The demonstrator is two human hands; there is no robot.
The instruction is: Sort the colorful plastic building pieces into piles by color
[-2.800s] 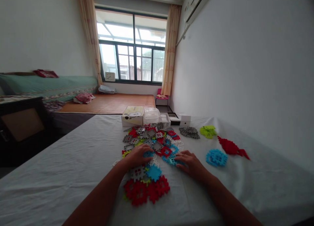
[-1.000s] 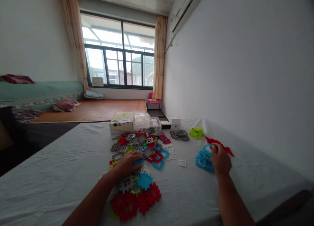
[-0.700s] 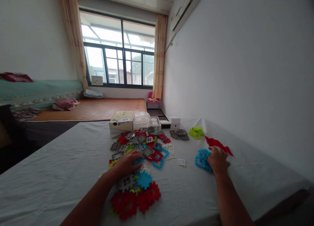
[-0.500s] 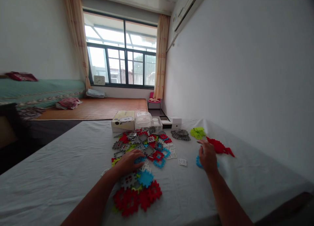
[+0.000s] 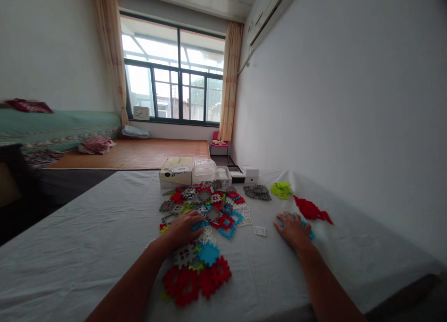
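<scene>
My left hand [image 5: 184, 228] is at the near left side of a mixed pile of flat interlocking plastic tiles [image 5: 213, 215]. Between its thumb and fingers shows a blue tile [image 5: 199, 225], mostly covered by the hand. My right hand [image 5: 292, 231] lies with fingers spread over a small group of blue tiles [image 5: 310, 232], which stick out around the fingertips. Just beyond it are stacks of red tiles [image 5: 310, 209] and lime-green tiles [image 5: 281, 190]. Nearer to me, red tiles [image 5: 188, 284] and a solid blue tile [image 5: 208, 253] lie below my left hand.
A grey tile stack [image 5: 257, 192] sits right of the pile. One white window tile [image 5: 260, 230] lies between my hands. Along the back stand a yellow box [image 5: 175, 172], a clear plastic container [image 5: 204, 169] and a white box [image 5: 250, 175]. A wall [image 5: 335, 126] borders the right side.
My right hand has come down and spread over the blue tiles, its raised fingers now lowered onto them. My left hand has stayed at the blue tile in the pile.
</scene>
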